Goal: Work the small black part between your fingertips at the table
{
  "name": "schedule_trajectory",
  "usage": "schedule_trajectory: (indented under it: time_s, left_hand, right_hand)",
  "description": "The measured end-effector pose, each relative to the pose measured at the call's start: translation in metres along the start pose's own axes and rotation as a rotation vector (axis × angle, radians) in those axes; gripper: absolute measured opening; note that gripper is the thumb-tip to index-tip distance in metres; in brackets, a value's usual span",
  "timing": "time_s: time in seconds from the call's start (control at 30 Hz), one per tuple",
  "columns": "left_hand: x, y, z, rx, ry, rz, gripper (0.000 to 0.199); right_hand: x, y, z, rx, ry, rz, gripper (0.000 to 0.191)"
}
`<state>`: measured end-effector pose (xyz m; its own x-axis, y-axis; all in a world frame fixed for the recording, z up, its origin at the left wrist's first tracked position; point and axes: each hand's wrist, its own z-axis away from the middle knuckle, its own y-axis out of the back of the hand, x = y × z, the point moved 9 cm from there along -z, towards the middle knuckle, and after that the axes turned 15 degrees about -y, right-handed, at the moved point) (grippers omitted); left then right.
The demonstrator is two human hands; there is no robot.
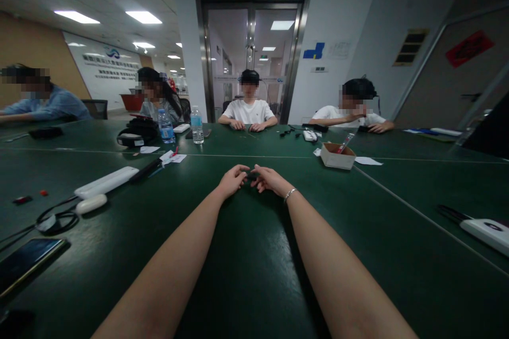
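Note:
Both my arms reach forward over the dark green table [246,265]. Between my fingertips is a small dark object [251,176], too small and dim to name. My left hand [232,181] grips its left side with bent fingers. My right hand [272,180], with a silvery bracelet [290,194] at the wrist, pinches it from the right. The fingers partly hide the object, and I cannot tell whether it touches the tabletop.
A small open carton [338,160] stands ahead on the right. Two water bottles [196,126] stand ahead on the left. A white power strip [106,182], a cable [58,221] and a phone [32,262] lie at left. Several people sit across the table.

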<state>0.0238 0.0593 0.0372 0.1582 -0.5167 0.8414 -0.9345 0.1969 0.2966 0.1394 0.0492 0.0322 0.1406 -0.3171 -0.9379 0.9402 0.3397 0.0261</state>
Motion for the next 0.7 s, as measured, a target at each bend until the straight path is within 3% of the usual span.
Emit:
schedule_trajectory:
  time_s: [0.1, 0.23, 0.37, 0.47, 0.6, 0.63, 0.7]
  left_hand:
    - [-0.0018, -0.0001, 0.0, -0.005, -0.003, -0.002, 0.026]
    - [-0.0048, 0.0002, 0.0, -0.013, 0.002, -0.005, 0.027]
    - [-0.0042, 0.0009, -0.0001, -0.002, -0.001, -0.001, 0.026]
    - [-0.005, 0.0017, -0.0003, 0.005, -0.002, -0.003, 0.026]
    - [-0.007, 0.0023, -0.0009, 0.004, -0.011, -0.001, 0.027]
    - [-0.0071, 0.0024, -0.001, 0.006, -0.013, 0.0, 0.027]
    - [-0.0067, 0.0028, -0.001, 0.012, -0.016, 0.004, 0.026]
  right_hand:
    - [-0.0002, -0.0007, 0.0, -0.001, 0.009, 0.028, 0.012]
    - [-0.0058, 0.0024, 0.0051, -0.032, 0.087, -0.071, 0.044]
    - [-0.0007, 0.003, 0.001, 0.004, 0.033, -0.031, 0.018]
    - [-0.0001, -0.0004, 0.0004, -0.023, 0.027, 0.01, 0.013]
    - [-0.0063, 0.0017, 0.0058, -0.057, 0.097, -0.081, 0.049]
    - [-0.006, 0.0031, 0.0059, -0.047, 0.093, -0.095, 0.05]
    - [-0.003, 0.0036, 0.004, -0.028, 0.056, -0.089, 0.035]
